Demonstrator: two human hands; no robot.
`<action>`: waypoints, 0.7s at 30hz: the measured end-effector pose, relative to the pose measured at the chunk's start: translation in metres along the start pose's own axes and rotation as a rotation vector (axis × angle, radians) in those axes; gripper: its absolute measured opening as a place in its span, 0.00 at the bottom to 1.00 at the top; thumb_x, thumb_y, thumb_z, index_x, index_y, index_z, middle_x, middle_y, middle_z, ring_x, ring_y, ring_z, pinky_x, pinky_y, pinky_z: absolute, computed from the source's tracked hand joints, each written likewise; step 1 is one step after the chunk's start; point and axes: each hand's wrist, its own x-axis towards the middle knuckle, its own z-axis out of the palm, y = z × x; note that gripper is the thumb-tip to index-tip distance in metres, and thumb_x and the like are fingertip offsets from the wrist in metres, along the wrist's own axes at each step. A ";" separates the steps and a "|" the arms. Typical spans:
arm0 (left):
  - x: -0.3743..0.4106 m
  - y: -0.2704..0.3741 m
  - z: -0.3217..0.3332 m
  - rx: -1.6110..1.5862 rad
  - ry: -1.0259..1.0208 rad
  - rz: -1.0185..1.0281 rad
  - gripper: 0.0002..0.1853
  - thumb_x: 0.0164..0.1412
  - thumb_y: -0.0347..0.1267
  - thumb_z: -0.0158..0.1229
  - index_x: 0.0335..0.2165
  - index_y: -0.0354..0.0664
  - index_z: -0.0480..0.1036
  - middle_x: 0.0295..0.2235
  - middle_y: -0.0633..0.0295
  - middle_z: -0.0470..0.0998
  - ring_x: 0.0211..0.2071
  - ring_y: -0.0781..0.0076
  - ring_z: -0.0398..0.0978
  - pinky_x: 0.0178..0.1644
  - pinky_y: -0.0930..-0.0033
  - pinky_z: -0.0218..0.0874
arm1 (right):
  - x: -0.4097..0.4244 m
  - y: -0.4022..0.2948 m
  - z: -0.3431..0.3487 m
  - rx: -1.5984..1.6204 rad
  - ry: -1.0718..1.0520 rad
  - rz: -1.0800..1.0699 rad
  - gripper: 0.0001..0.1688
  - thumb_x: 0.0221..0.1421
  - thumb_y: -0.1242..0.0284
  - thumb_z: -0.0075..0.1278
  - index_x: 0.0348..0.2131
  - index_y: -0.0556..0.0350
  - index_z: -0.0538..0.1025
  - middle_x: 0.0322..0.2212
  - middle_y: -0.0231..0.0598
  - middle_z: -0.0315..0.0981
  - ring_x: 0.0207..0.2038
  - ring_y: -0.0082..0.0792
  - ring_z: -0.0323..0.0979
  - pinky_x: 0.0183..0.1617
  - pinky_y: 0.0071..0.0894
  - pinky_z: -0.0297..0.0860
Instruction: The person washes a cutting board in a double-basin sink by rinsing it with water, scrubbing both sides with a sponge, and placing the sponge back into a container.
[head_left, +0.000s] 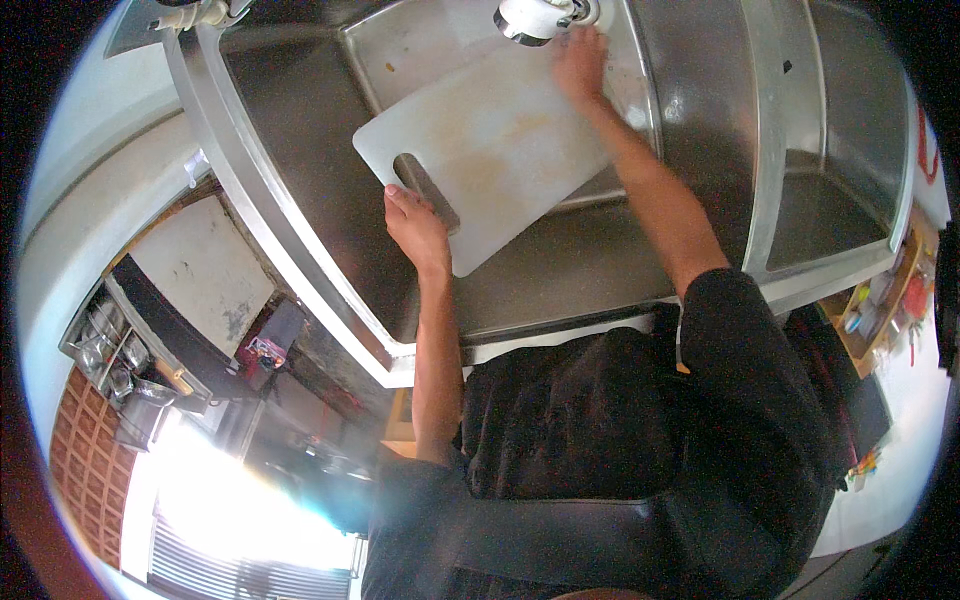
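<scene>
A white plastic cutting board (517, 142) with brownish stains is tilted inside a stainless steel sink basin (525, 277). My left hand (418, 229) grips the board at its slotted handle, with the thumb on the upper face. At the far side of the board is my right hand (581, 66), blurred, close beside the white and chrome faucet head (525, 21). Its fingers are partly hidden near the faucet, and whether they touch the board or hold anything cannot be told.
A second steel basin (832, 210) lies to the right, past a metal divider (765, 150). The sink's pale front rim (401, 371) runs close to my body. Pots and utensils (124, 352) stand on a rack at the left. A wooden shelf (874, 337) with small items is at the right.
</scene>
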 end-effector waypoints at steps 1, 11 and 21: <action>0.000 0.003 0.002 0.031 -0.003 0.036 0.23 0.65 0.43 0.32 0.21 0.38 0.59 0.14 0.64 0.60 0.15 0.74 0.60 0.20 0.67 0.52 | -0.006 -0.021 -0.002 0.216 0.092 -0.142 0.16 0.49 0.69 0.47 0.35 0.65 0.68 0.33 0.53 0.65 0.39 0.53 0.63 0.42 0.52 0.59; -0.005 0.002 -0.006 -0.042 -0.061 -0.146 0.24 0.65 0.42 0.31 0.21 0.36 0.61 0.14 0.64 0.61 0.15 0.74 0.60 0.20 0.68 0.52 | -0.002 -0.074 -0.006 0.257 -0.425 -0.129 0.11 0.48 0.70 0.47 0.27 0.62 0.71 0.30 0.48 0.69 0.36 0.51 0.65 0.41 0.47 0.61; 0.002 -0.006 -0.003 -0.040 -0.075 -0.041 0.27 0.65 0.46 0.31 0.24 0.34 0.65 0.16 0.62 0.63 0.18 0.74 0.62 0.20 0.69 0.53 | -0.045 -0.097 -0.016 0.445 0.011 -0.320 0.15 0.49 0.68 0.50 0.31 0.63 0.68 0.34 0.52 0.63 0.39 0.50 0.61 0.43 0.48 0.58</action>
